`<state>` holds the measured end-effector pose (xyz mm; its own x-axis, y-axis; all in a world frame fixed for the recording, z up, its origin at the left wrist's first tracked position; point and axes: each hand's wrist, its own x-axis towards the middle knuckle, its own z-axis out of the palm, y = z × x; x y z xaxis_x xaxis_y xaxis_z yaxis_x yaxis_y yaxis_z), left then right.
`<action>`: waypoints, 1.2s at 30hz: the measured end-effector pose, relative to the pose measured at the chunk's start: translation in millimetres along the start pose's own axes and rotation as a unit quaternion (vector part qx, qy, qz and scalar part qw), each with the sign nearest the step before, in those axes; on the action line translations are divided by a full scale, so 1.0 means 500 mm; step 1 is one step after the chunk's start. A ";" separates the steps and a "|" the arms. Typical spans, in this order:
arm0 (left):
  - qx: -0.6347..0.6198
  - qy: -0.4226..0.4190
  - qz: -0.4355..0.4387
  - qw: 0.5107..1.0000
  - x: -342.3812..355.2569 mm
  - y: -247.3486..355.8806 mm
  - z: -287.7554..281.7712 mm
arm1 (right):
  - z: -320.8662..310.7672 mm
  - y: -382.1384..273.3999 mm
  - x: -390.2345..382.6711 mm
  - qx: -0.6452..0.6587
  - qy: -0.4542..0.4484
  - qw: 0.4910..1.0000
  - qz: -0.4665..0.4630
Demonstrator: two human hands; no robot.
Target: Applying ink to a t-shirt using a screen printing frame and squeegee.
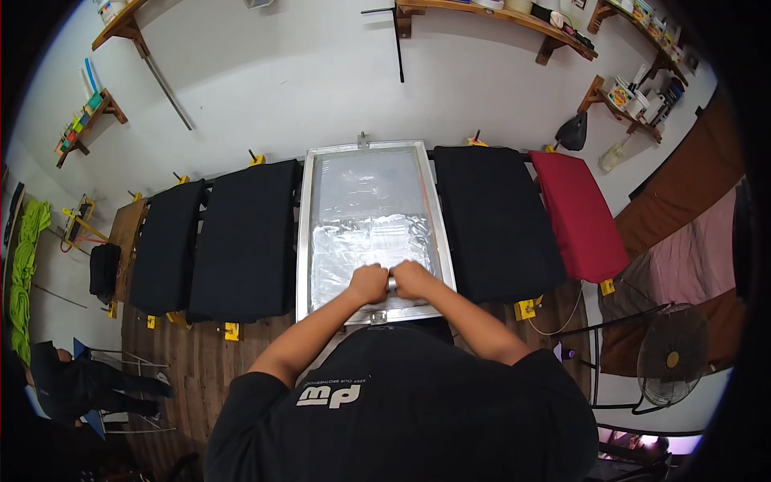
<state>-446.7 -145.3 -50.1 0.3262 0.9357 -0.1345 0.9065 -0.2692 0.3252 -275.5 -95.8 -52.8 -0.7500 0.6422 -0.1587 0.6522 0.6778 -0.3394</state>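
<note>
Head camera: two bare fists sit side by side near the bottom edge of a framed screen in the middle of the frame! Left hand, fingers curled tight and pressed together; right hand, just the same, and between them peeks a short bit of grey metallic bar, the rest hidden under the knuckles.

Look at that screen: a tall rectangle with pale, shiny metal rails, a small bracket on its top rail. Smooth, flat grey mesh across the upper half, then a sharp change, the lower half coated in glossy, whitish, wrinkled smears throwing back the light!

Flanking it, matte black cloth pulled over flat, squared boards: a wide black panel on the left, another black-covered panel on the right, then a deep red panel at centre right. Chunky yellow brackets poke out below, over brown wood-grain flooring at lower left.
</note>
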 end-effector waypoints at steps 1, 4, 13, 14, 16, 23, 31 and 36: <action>-0.005 -0.025 0.004 1.000 -0.017 0.006 0.005 | 0.009 -0.016 -0.019 -0.004 -0.011 1.000 0.003; -0.020 -0.049 0.017 0.998 -0.067 0.034 0.003 | 0.024 -0.049 -0.068 -0.004 -0.031 0.999 0.011; -0.049 -0.044 -0.039 0.997 0.016 -0.001 -0.050 | -0.043 0.001 0.003 0.032 -0.008 0.999 0.023; -0.040 0.026 -0.033 0.998 0.022 -0.010 -0.033 | -0.035 0.006 0.013 0.045 0.038 0.998 0.032; -0.029 0.096 -0.012 0.995 0.023 -0.012 0.002 | -0.014 0.002 0.012 0.025 0.082 0.996 0.025; -0.051 0.053 0.016 0.997 -0.100 0.046 0.036 | 0.041 -0.067 -0.097 0.004 0.009 1.000 0.008; -0.059 -0.074 -0.069 0.993 0.017 -0.015 -0.045 | -0.049 -0.007 0.016 0.007 -0.032 0.999 0.010; 0.006 -0.046 -0.075 0.996 0.089 -0.025 -0.053 | -0.045 0.030 0.069 -0.023 0.003 0.999 0.046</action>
<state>-450.5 -94.5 -35.2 0.2100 0.9410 -0.2654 0.9495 -0.1315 0.2849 -289.0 -55.6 -42.5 -0.6855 0.7052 -0.1810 0.7232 0.6308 -0.2812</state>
